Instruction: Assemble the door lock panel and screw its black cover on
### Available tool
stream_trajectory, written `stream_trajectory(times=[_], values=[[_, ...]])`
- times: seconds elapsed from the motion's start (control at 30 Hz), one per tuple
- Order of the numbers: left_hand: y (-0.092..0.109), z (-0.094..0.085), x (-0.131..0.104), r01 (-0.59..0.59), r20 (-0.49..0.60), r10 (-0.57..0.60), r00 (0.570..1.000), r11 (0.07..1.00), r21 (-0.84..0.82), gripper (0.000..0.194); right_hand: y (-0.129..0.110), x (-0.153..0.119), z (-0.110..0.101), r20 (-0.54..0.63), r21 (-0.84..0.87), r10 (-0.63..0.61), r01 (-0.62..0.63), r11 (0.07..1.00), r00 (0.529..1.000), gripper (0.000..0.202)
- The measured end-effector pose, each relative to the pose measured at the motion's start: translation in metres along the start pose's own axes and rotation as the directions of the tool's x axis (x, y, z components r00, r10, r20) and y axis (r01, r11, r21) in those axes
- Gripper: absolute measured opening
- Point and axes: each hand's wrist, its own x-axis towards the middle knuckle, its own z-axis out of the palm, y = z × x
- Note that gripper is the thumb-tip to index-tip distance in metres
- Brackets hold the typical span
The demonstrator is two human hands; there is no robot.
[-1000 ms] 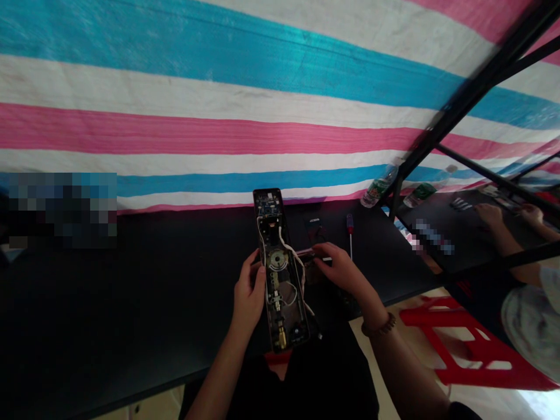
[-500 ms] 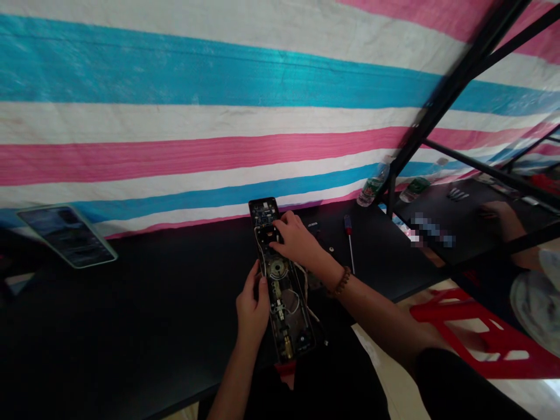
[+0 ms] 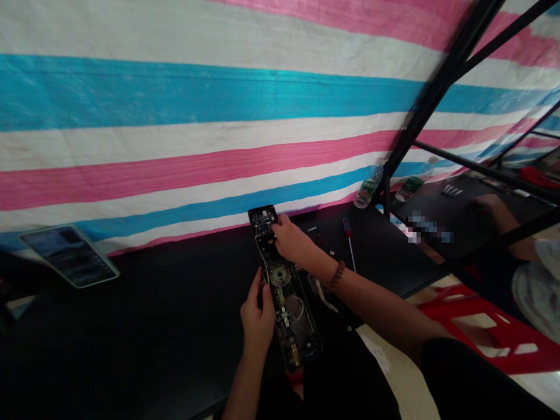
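A long black device casing (image 3: pixel 306 315) lies open on the black table, with a circuit board (image 3: pixel 264 222) at its far end and a round metal part and brass fittings further down. My left hand (image 3: pixel 259 309) grips the casing's left edge, thumb on the rim. My right hand (image 3: pixel 289 236) has its fingers pressed together at the board's lower right edge; whatever is between them is too small to make out. White wires (image 3: pixel 321 294) lie partly under my right forearm.
A screwdriver (image 3: pixel 347 232) and small parts lie to the right. A bottle (image 3: pixel 366 189) stands by the black frame (image 3: pixel 431 111). A phone (image 3: pixel 72 256) is at the left. Another person's hand (image 3: pixel 487 203) rests at the neighbouring table, above a red stool (image 3: pixel 490 326).
My right hand's fingers have closed together and moved up to the circuit board's edge. The wires on the right have shifted. The whole view has tilted slightly.
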Motion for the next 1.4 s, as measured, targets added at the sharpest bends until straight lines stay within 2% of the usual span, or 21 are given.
stream_trajectory(times=[0.4,0.6,0.7,0.93,1.17,1.4], values=[[-0.002,0.000,0.001,0.006,-0.003,-0.006,1.000,0.999,-0.040,0.059,0.006,0.003,-0.002,-0.079,-0.148,-0.024,0.012,0.989,0.997,0.017],[0.000,0.000,0.000,0.024,-0.008,-0.024,1.000,0.999,-0.045,0.060,0.010,0.004,0.001,-0.057,-0.301,-0.195,0.169,0.938,0.979,0.021],[0.001,0.000,0.001,0.017,-0.010,-0.017,1.000,0.999,-0.047,0.060,0.013,0.003,0.004,-0.063,-0.347,-0.245,0.209,0.914,0.967,0.021],[0.001,0.001,0.001,0.008,-0.010,-0.009,1.000,0.999,-0.051,0.058,0.012,0.002,0.007,-0.078,-0.400,-0.260,0.208,0.893,0.963,0.020],[0.003,0.000,0.001,0.006,-0.003,-0.006,1.000,0.999,-0.041,0.056,0.010,-0.001,0.008,-0.111,-0.380,-0.227,0.170,0.909,0.967,0.019],[0.002,0.000,0.001,0.030,0.010,-0.029,1.000,0.998,-0.057,0.056,0.009,-0.002,0.006,-0.084,-0.383,-0.234,0.186,0.905,0.969,0.020]])
